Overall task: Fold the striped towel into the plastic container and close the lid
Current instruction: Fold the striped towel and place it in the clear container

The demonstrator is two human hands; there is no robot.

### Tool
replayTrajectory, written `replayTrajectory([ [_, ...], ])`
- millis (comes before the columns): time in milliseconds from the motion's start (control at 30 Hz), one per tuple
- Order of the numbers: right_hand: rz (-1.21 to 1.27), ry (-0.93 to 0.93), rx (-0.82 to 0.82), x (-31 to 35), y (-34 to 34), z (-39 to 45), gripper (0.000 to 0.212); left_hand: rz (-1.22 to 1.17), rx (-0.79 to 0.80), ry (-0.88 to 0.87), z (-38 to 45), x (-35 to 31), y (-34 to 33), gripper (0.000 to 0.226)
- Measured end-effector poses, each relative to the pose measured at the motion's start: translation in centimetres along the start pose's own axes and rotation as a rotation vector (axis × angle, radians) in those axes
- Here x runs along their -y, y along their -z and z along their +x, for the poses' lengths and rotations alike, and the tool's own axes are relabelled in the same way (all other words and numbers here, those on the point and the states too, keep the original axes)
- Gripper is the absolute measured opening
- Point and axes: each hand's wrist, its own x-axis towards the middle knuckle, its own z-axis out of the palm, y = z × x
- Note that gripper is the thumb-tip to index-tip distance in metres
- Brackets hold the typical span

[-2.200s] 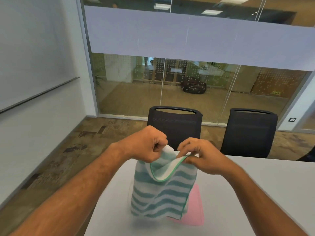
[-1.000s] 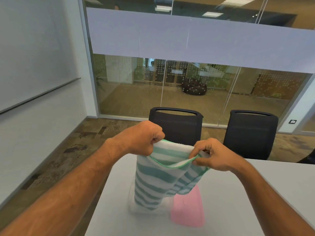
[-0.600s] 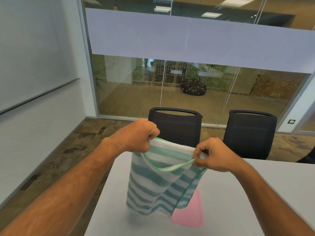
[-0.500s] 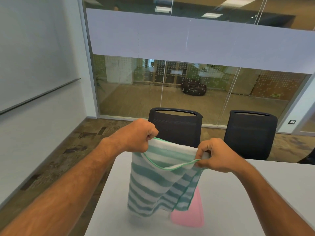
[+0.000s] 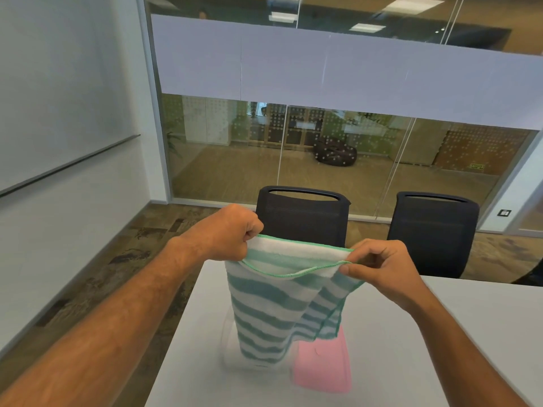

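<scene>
Teal and white stripes run across the one towel in the room, held up in the air over the near left part of the table. From where I stand, the left hand is a clenched fist around the towel's top left corner, just past the table's left edge, with open floor below it and to its left. The cloth sags between the two hands, doubled over, its green-stitched hem drooping in a shallow curve. The lower end hangs down into the clear plastic container, which sits on the table near that left edge; its walls are faint and hard to trace. Just right of it, and touching or nearly so, lies a single flat pink lid. The right hand pinches the towel's other top corner between thumb and fingers, the remaining fingers curled loosely. To the right of it the tabletop stretches bare and wide. Two dark chairs stand at the far edge, one behind the towel, one further right, with a glass wall behind them.
</scene>
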Motion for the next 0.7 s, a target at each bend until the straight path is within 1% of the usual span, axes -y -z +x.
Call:
replayTrajectory([
  [67,0.02,0.015,0.002,0.0,-0.2,-0.3,0.009,-0.012,0.008,-0.026,0.0,0.3,0.0,0.035],
  [133,-0.003,0.021,0.011,-0.1,-0.3,-0.4,0.01,-0.054,0.015,-0.093,-0.1,0.7,0.0,0.047],
  [200,-0.029,0.024,0.015,-0.2,-0.2,-0.6,0.011,-0.1,0.018,-0.152,-0.6,1.0,0.2,0.049],
  [300,-0.038,0.029,0.012,-0.3,0.3,-0.7,0.015,-0.159,0.05,-0.15,-1.4,1.8,-0.2,0.039],
  [367,-0.04,0.034,0.02,-0.3,0.4,-0.6,0.018,-0.153,0.069,-0.165,-1.8,2.0,-0.6,0.031],
  [433,-0.05,0.027,0.029,-0.2,0.5,-0.5,0.017,-0.112,0.087,-0.188,-1.9,2.1,-0.9,0.029],
  [567,-0.072,0.004,0.033,-0.2,0.7,-0.2,0.019,-0.057,0.168,-0.168,-2.1,2.3,-1.2,0.028],
  [633,-0.084,0.003,0.022,-0.4,0.9,-0.1,0.021,-0.122,0.143,-0.184,-2.5,2.6,-1.0,0.025],
  [700,-0.098,0.007,0.017,-0.5,1.0,0.0,0.025,-0.199,0.071,-0.211,-2.7,3.0,-0.8,0.019],
])
